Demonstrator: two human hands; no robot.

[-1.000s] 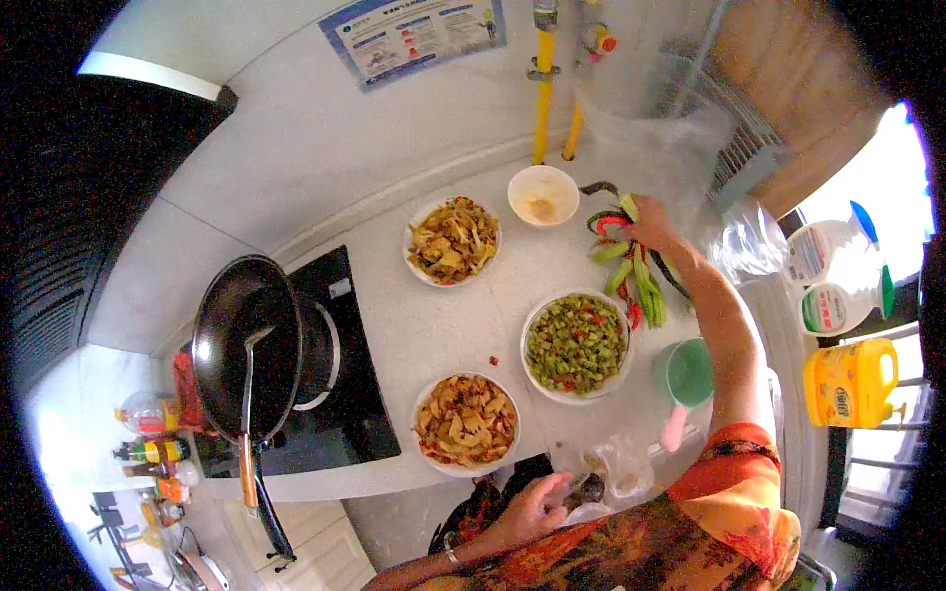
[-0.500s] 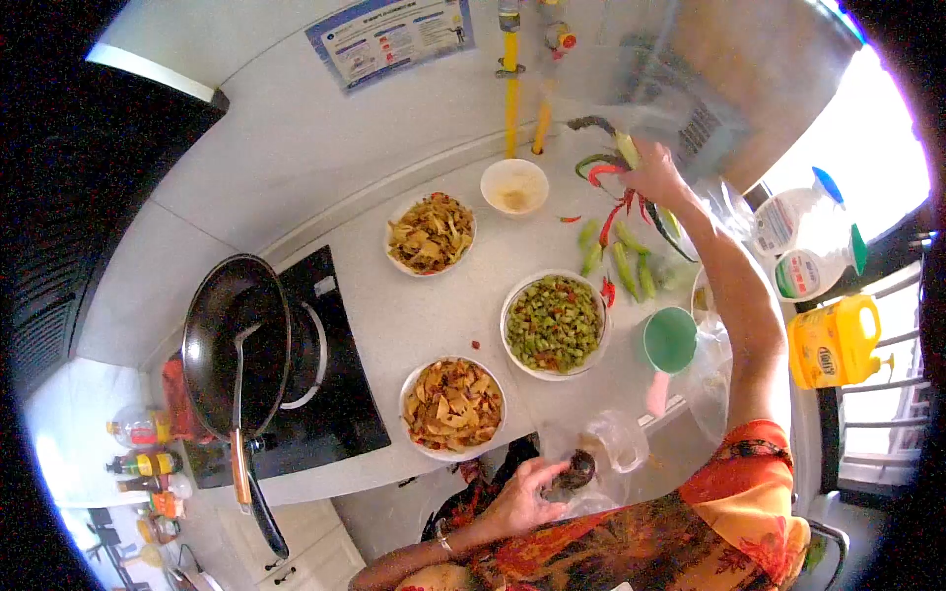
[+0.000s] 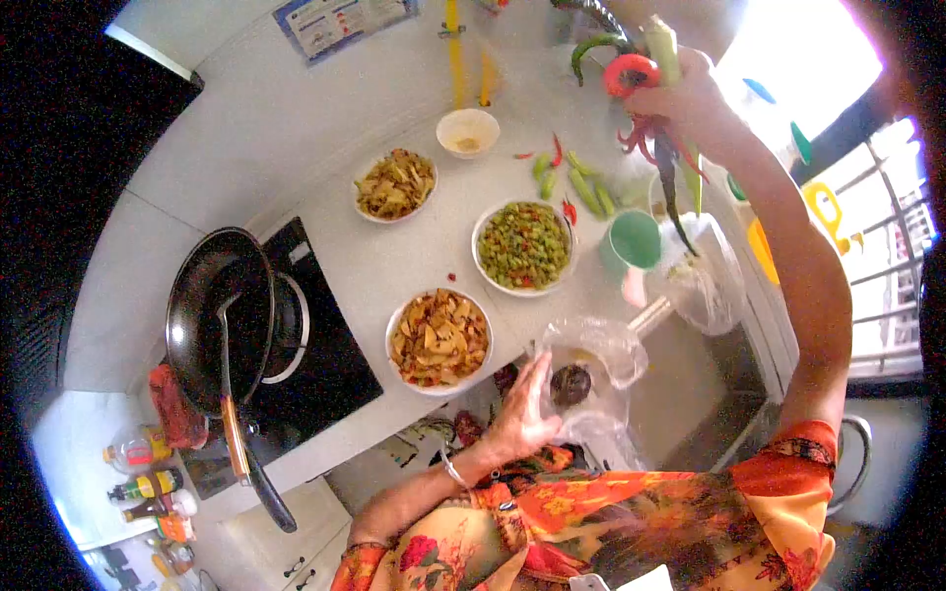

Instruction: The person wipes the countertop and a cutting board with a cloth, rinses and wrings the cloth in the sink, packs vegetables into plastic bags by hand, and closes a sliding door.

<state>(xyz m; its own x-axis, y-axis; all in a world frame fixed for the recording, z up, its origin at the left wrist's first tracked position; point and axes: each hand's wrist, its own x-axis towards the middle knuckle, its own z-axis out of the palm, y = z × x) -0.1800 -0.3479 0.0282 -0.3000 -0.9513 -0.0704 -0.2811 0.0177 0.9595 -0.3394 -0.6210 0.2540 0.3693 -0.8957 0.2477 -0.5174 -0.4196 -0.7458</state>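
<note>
My right hand (image 3: 690, 103) is raised at the upper right, its fingers wrapped round a bunch of red and green chili peppers (image 3: 645, 133). A long dark pepper dangles below it. Lower down, my left hand (image 3: 520, 414) grips the near side of a clear plastic bag (image 3: 623, 357), fingers fairly straight; the bag hides part of the grip. Inside the bag a dark, round thing (image 3: 571, 385) shows, its kind unclear. Loose green peppers (image 3: 588, 194) and a few red ones lie on the counter (image 3: 345, 286), below and left of my right hand.
Bowls of chopped green vegetables (image 3: 525, 246), sliced food (image 3: 440, 340) and another cooked dish (image 3: 396, 185) stand on the counter. Near them are a small white bowl (image 3: 468, 134) and a green cup (image 3: 633, 240). A wok (image 3: 219, 315) sits on the stove, left. The sink (image 3: 690, 394) lies right.
My right hand has lifted the pepper bunch up and to the right, off the counter. My left hand and the bag appear higher in view. The whole view has shifted.
</note>
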